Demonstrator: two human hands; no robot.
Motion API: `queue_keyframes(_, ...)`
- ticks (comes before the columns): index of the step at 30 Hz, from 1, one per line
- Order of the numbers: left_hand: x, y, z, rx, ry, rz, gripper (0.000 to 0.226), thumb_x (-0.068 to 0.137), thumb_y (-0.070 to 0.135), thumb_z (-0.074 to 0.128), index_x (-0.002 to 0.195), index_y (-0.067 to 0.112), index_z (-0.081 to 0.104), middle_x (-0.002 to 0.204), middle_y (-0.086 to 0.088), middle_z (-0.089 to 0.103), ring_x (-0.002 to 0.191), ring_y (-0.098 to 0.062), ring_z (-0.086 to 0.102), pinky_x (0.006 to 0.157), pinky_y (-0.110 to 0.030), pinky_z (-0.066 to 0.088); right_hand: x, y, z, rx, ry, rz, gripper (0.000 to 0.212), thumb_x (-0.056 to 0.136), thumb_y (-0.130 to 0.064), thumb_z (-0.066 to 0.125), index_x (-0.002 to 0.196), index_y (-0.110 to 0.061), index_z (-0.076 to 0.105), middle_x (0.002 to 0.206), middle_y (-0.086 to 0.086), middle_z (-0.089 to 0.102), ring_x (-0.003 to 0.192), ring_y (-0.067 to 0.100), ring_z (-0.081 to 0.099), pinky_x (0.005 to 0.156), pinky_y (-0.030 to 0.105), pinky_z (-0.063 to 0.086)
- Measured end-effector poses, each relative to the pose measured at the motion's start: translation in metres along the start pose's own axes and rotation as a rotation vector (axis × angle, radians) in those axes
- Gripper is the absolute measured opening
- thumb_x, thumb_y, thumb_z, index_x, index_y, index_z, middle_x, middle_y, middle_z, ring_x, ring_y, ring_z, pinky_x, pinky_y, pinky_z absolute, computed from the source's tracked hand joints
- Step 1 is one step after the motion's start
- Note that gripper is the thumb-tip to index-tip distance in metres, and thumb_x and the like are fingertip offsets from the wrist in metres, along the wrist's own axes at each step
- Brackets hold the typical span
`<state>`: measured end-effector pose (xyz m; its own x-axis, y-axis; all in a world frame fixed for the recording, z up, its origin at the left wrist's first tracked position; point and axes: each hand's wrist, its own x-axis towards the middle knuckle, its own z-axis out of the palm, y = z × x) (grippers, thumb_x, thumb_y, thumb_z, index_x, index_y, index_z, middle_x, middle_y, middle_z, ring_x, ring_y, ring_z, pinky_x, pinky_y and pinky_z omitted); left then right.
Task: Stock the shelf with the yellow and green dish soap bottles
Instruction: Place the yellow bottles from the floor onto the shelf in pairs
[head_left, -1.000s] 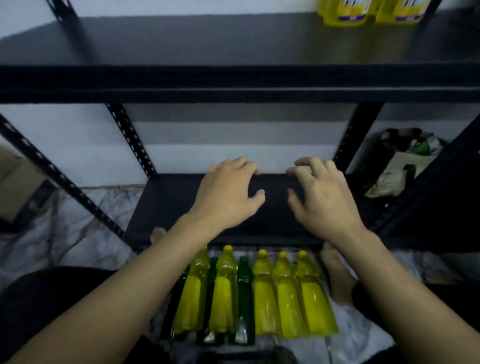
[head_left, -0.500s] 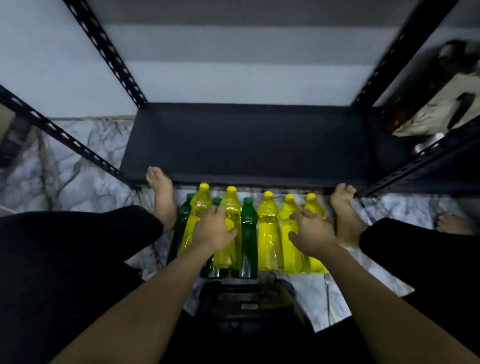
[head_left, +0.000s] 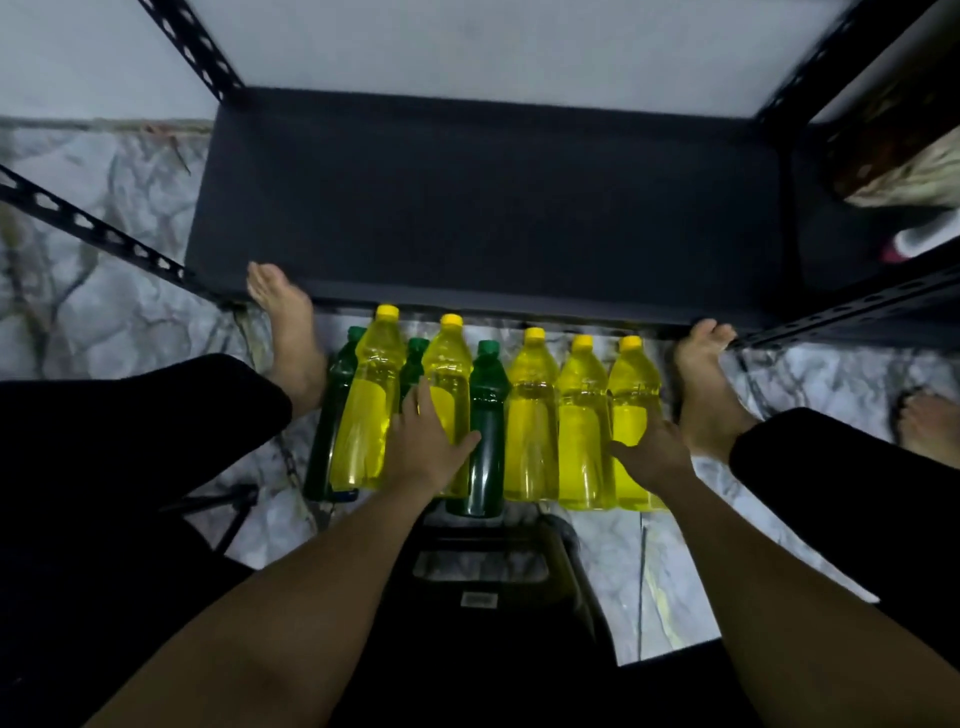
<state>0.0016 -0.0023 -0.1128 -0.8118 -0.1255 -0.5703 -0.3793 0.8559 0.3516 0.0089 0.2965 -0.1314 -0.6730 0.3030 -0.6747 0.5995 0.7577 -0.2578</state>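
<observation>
Left-hand grip: the left hand (head_left: 423, 447) lies palm-down on the second yellow bottle from the left (head_left: 451, 384), fingers spread over its body and thumb reaching toward the green bottle (head_left: 485, 415) just to the right. Whether the fingers have closed around the bottle cannot be told from this view. Right-hand grip: the right hand (head_left: 652, 449) rests on the lower body of the rightmost yellow bottle (head_left: 628, 384), thumb extended to the left across the bottle; closure likewise cannot be told.

Bottle layout: the bottles lie side by side on the marble-patterned floor (head_left: 104, 322), caps pointing toward the shelf. From the left: a green bottle (head_left: 337, 395) partly hidden under a yellow bottle (head_left: 371, 395), a second green bottle (head_left: 415, 358) of which mainly the cap and shoulder show, the yellow bottle under the left hand, the fully visible green bottle, then three yellow bottles touching one another, including the middle ones (head_left: 530, 410) and (head_left: 582, 415).

Shelf: the bottom shelf (head_left: 483, 208) of the black metal rack sits just beyond the caps, and no bottle rests on it. The person's bare feet (head_left: 288, 332) flank the row at either end. A dark stool (head_left: 483, 571) sits below the bottles between the forearms.
</observation>
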Motion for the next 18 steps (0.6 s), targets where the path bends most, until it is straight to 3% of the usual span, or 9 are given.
queue_keyframes(3,0.004,-0.001,0.004,0.042,-0.049,0.006,0.118,0.081,0.063,0.069,0.158,0.017,-0.008,0.165,-0.011,0.009,0.146,-0.037,0.022,0.114,-0.048,0.032,0.009,0.011,-0.001,0.108,-0.024,0.045,0.096,0.079,-0.041,0.079,0.154,-0.02,0.023,0.131,0.019,0.058,0.12,0.042,0.054,0.092,0.047,0.048)
queue_keyframes(8,0.004,0.005,0.015,0.079,-0.083,-0.039,0.13,0.078,0.067,0.07,0.155,0.019,-0.022,0.166,-0.01,-0.005,0.146,-0.038,0.02,0.106,-0.047,0.039,0.007,0.025,0.012,0.329,-0.008,0.189,0.097,0.073,-0.032,0.086,0.151,-0.016,0.031,0.141,0.019,0.051,0.126,0.04,0.05,0.101,0.048,0.043)
queue_keyframes(11,0.004,0.007,0.022,0.121,-0.028,-0.057,0.128,0.078,0.069,0.067,0.155,0.018,-0.022,0.166,-0.011,-0.001,0.143,-0.037,0.024,0.104,-0.047,0.041,0.004,0.027,0.019,0.171,-0.005,0.189,0.11,0.07,-0.046,0.085,0.155,-0.026,0.019,0.14,0.019,0.046,0.127,0.043,0.046,0.104,0.049,0.038)
queue_keyframes(13,0.004,0.007,0.025,0.142,0.015,-0.052,0.126,0.079,0.069,0.066,0.156,0.016,-0.019,0.165,-0.012,0.004,0.141,-0.036,0.028,0.103,-0.046,0.042,0.005,0.03,0.02,0.056,-0.008,0.196,0.114,0.07,-0.054,0.082,0.156,-0.024,0.014,0.14,0.022,0.039,0.129,0.043,0.039,0.103,0.048,0.036)
queue_keyframes(18,0.003,0.005,0.025,0.186,0.045,-0.039,0.133,0.073,0.076,0.066,0.157,0.014,-0.016,0.164,-0.014,0.01,0.141,-0.037,0.031,0.102,-0.044,0.044,0.011,0.035,0.017,0.072,-0.006,0.222,0.109,0.07,-0.063,0.077,0.155,-0.027,0.02,0.141,0.022,0.03,0.129,0.044,0.032,0.104,0.049,0.033)
